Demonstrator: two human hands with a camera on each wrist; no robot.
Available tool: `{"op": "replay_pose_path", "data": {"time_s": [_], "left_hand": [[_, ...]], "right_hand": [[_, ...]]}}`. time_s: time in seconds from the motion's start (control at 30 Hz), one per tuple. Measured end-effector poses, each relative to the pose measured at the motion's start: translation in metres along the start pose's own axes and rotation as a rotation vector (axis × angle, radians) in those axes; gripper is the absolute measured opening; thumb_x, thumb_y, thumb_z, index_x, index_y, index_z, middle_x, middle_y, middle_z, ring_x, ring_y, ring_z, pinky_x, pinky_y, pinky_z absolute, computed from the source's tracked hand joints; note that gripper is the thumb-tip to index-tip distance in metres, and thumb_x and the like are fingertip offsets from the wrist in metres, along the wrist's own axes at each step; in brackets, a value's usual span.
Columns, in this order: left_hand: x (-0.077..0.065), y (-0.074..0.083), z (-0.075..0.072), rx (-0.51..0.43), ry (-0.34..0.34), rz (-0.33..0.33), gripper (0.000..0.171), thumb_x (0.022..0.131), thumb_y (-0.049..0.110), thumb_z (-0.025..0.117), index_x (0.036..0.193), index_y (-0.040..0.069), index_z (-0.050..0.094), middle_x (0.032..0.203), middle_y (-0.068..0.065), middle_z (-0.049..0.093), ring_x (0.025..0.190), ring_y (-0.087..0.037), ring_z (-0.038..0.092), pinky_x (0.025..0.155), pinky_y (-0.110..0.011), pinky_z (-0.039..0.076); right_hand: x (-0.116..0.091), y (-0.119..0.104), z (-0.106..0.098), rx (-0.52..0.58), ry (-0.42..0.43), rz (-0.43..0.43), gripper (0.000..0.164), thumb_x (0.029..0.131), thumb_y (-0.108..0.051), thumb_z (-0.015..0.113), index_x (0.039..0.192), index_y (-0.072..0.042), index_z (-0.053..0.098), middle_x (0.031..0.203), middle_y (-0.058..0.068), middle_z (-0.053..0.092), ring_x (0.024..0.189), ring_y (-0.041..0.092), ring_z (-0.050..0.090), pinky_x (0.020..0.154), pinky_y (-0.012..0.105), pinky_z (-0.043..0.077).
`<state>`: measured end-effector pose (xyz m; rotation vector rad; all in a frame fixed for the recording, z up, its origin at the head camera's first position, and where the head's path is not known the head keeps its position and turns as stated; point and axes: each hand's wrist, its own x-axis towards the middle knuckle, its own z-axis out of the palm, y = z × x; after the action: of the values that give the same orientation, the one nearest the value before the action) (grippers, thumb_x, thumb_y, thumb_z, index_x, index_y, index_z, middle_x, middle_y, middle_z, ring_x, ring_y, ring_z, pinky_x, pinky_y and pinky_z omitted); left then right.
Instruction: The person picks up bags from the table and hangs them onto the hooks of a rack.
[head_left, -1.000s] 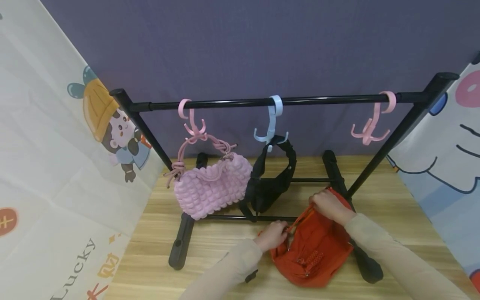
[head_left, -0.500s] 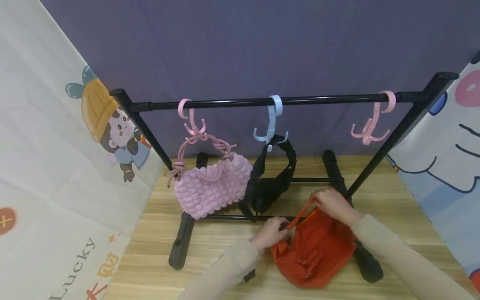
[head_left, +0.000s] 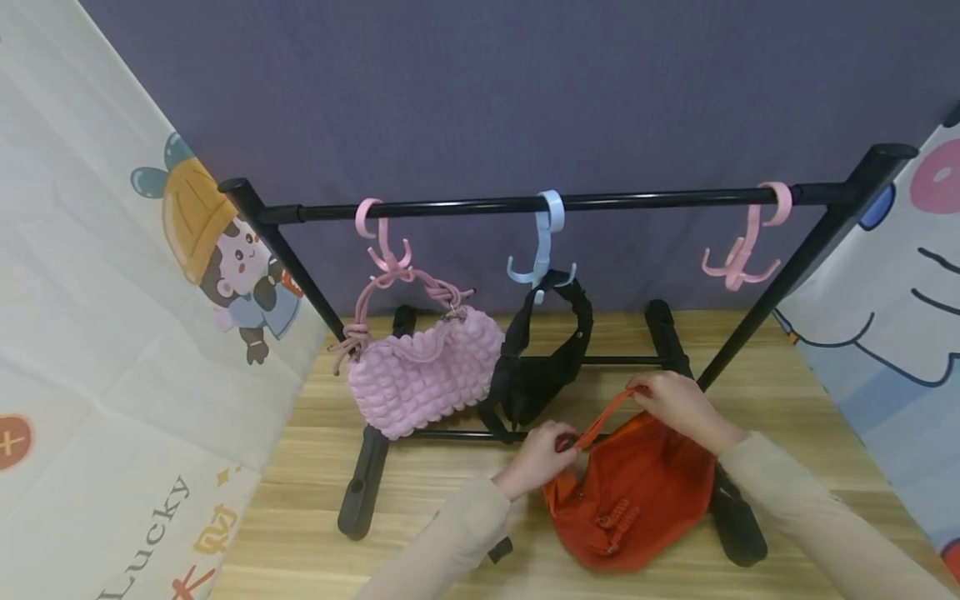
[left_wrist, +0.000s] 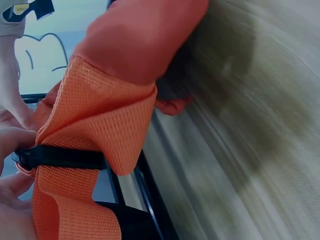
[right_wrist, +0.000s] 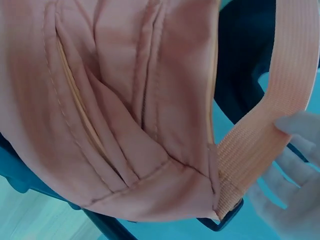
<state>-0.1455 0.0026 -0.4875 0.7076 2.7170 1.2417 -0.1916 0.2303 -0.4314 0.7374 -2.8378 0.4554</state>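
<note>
A red-orange bag (head_left: 637,500) with a zipped front and a dangling cord pull rests on the wooden tabletop, leaning back toward the rack. My left hand (head_left: 534,460) pinches its orange webbing strap (left_wrist: 80,195) at the black plastic slider (left_wrist: 70,157), as the left wrist view shows. At the strap's other end, my right hand (head_left: 678,407) grips the webbing between thumb and fingers, just above a dark ring (right_wrist: 220,217) at the bag's corner. Between the two hands the strap rises in a slant over the bag's top edge.
Behind stands a black rack (head_left: 465,206). A pink hook (head_left: 386,250) carries a pink puffy handbag (head_left: 427,375); a blue hook (head_left: 543,242) carries a black bag (head_left: 536,383). Another pink hook (head_left: 738,258) hangs bare at right. A black rack foot (head_left: 738,525) stands beside the orange bag.
My right hand has moved slightly right and up, drawing the strap out above the bag. My left hand has shifted a little to the left and up. The hung bags are unmoved.
</note>
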Motion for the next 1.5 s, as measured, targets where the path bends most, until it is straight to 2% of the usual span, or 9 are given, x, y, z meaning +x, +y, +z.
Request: {"op": "replay_pose_path", "data": {"time_s": [0.13, 0.27, 0.47, 0.6, 0.7, 0.93, 1.17, 1.37, 1.5], "left_hand": [[0.0, 0.003, -0.003, -0.035, 0.028, 0.014, 0.02, 0.079, 0.015, 0.062, 0.097, 0.008, 0.065, 0.079, 0.003, 0.053, 0.066, -0.004, 0.044, 0.059, -0.014, 0.037], [-0.001, 0.009, -0.008, -0.069, 0.041, 0.019, 0.019, 0.079, 0.016, 0.063, 0.097, 0.009, 0.065, 0.08, 0.004, 0.052, 0.067, -0.003, 0.042, 0.06, -0.013, 0.036], [-0.004, 0.02, -0.015, -0.108, 0.056, 0.018, 0.019, 0.079, 0.018, 0.064, 0.097, 0.013, 0.065, 0.083, 0.005, 0.052, 0.071, -0.002, 0.043, 0.063, -0.013, 0.036], [-0.005, 0.027, -0.019, -0.133, 0.071, 0.032, 0.02, 0.078, 0.018, 0.065, 0.098, 0.013, 0.064, 0.089, 0.004, 0.053, 0.077, -0.003, 0.046, 0.068, -0.014, 0.037], [-0.006, 0.032, -0.022, -0.156, 0.085, 0.033, 0.021, 0.078, 0.017, 0.065, 0.099, 0.013, 0.064, 0.091, 0.004, 0.052, 0.08, -0.003, 0.046, 0.069, -0.015, 0.038], [-0.007, 0.042, -0.027, -0.194, 0.158, 0.039, 0.022, 0.075, 0.016, 0.067, 0.097, 0.013, 0.064, 0.091, 0.003, 0.051, 0.078, -0.004, 0.046, 0.068, -0.015, 0.038], [-0.009, 0.046, -0.028, -0.221, 0.232, 0.022, 0.023, 0.072, 0.012, 0.069, 0.095, 0.013, 0.064, 0.093, 0.001, 0.051, 0.083, -0.006, 0.049, 0.07, -0.016, 0.041], [-0.011, 0.047, -0.031, -0.233, 0.227, -0.008, 0.024, 0.072, 0.014, 0.071, 0.095, 0.015, 0.064, 0.094, 0.002, 0.049, 0.082, -0.006, 0.048, 0.069, -0.017, 0.04], [-0.011, 0.048, -0.034, -0.239, 0.214, -0.011, 0.024, 0.072, 0.017, 0.071, 0.095, 0.017, 0.063, 0.095, 0.003, 0.049, 0.083, -0.006, 0.048, 0.071, -0.018, 0.039]], "right_hand": [[0.0, 0.0, -0.008, 0.078, -0.033, 0.039, 0.01, 0.074, -0.006, 0.064, 0.085, -0.004, 0.066, 0.073, 0.005, 0.064, 0.052, 0.008, 0.046, 0.047, 0.026, 0.038], [-0.001, 0.002, -0.013, 0.168, -0.085, 0.084, 0.008, 0.075, -0.008, 0.063, 0.082, -0.008, 0.06, 0.071, 0.001, 0.06, 0.056, 0.008, 0.047, 0.05, 0.026, 0.038], [-0.003, 0.001, -0.019, 0.256, -0.113, 0.091, 0.012, 0.075, -0.008, 0.062, 0.079, -0.011, 0.051, 0.08, 0.004, 0.06, 0.073, 0.021, 0.058, 0.058, 0.032, 0.042], [-0.005, 0.001, -0.022, 0.301, -0.113, 0.102, 0.013, 0.073, -0.007, 0.06, 0.078, -0.013, 0.049, 0.087, 0.006, 0.063, 0.086, 0.031, 0.06, 0.063, 0.034, 0.044], [-0.007, 0.002, -0.023, 0.318, -0.117, 0.111, 0.014, 0.072, -0.006, 0.058, 0.077, -0.013, 0.047, 0.088, 0.007, 0.063, 0.089, 0.032, 0.06, 0.062, 0.031, 0.042], [-0.011, 0.001, -0.03, 0.292, -0.115, 0.071, 0.02, 0.07, -0.006, 0.059, 0.076, -0.013, 0.042, 0.077, 0.003, 0.059, 0.072, 0.018, 0.054, 0.06, 0.029, 0.036], [-0.015, 0.0, -0.034, 0.351, -0.086, 0.04, 0.021, 0.071, -0.003, 0.061, 0.078, -0.013, 0.044, 0.075, -0.003, 0.051, 0.069, 0.011, 0.048, 0.061, 0.025, 0.037], [-0.02, 0.003, -0.041, 0.463, -0.068, -0.026, 0.021, 0.073, 0.0, 0.065, 0.084, -0.013, 0.052, 0.085, -0.004, 0.054, 0.081, 0.005, 0.053, 0.069, 0.022, 0.043], [-0.023, 0.005, -0.049, 0.543, -0.101, -0.019, 0.019, 0.075, -0.007, 0.068, 0.089, -0.014, 0.058, 0.088, -0.003, 0.059, 0.08, 0.001, 0.054, 0.066, 0.021, 0.044]]}}
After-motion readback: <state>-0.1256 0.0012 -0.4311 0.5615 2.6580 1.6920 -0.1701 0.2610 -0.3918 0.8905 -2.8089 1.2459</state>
